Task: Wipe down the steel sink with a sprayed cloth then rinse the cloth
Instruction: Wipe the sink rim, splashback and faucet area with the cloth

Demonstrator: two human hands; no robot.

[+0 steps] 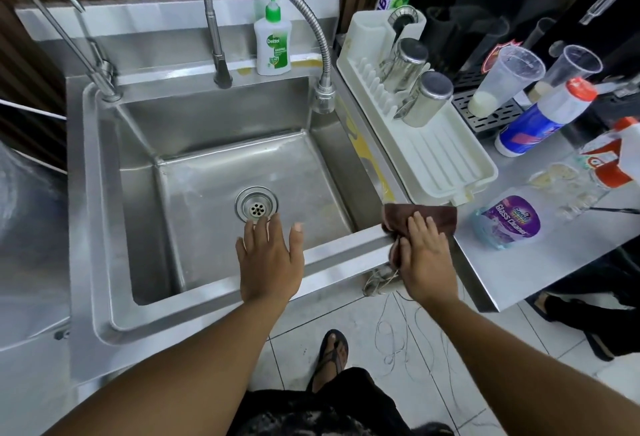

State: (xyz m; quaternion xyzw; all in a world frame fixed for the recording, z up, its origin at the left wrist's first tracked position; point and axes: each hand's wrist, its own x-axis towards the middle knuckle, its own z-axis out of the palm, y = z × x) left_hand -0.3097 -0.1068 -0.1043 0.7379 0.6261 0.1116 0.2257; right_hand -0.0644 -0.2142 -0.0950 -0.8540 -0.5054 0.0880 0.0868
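Fingers (418, 224) of the right hand (427, 259) lie straight, pressing the cloth (440, 215) on the sink's (207, 120) front right corner. Left hand (268, 259) hovers spread over the sink, holding nothing. Rack (446, 161) holds two upturned steel cups (427, 97).

Brushed steel sink (104, 193) — dull sheen; brown cloth (436, 215) — soft, napped.

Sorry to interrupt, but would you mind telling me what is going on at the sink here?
A person is wiping a steel sink. Their right hand presses a brown cloth flat on the sink's front right corner. The left hand is open, with fingers spread above the basin's front edge, near the drain. A glass cleaner bottle lies on the counter beside the cloth. No water is running.
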